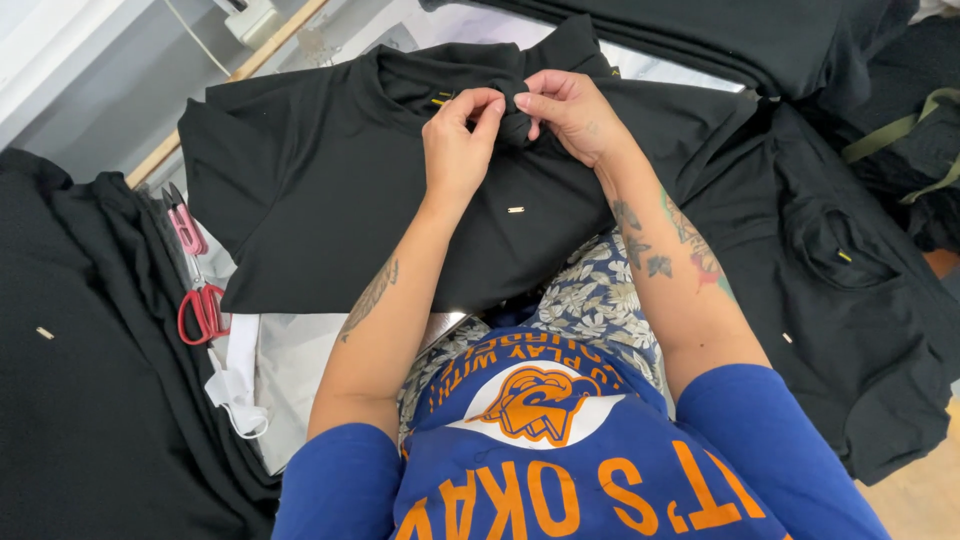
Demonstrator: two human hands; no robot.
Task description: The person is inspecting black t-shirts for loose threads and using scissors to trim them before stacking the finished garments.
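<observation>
- Black clothes cover nearly all of a pale work table (300,370), with a light wall and a wooden strip at the far left edge.
- One black shirt (330,190) lies spread flat in front of the person, its collar at the far end and a short sleeve sticking out on the left.
- Its cloth is plain, matte and dark, with a small yellow tag (441,98) inside the neck and a tiny pale tab (515,210) on the body, just below the hands.
- Left hand (458,145) pinches a fold of the collar between thumb and fingertips, closed on the cloth.
- Right hand (568,110) grips the same bunched fold from the other side, fingers curled over it; the two hands nearly touch.
- Both forearms reach out over the lower half of the shirt, and the collar is lifted slightly where they hold it.
- Left of the grip, well apart from it, red-handled scissors (203,312) and pink thread snips (184,228) lie on the table beside the shirt's edge.
- Further left sits a pile of black garments (70,380).
- Right of the grip lies another black garment (850,300) with a pocket, and more folded black cloth (720,40) is stacked beyond the hands.
- No boxes or bins are in view.
</observation>
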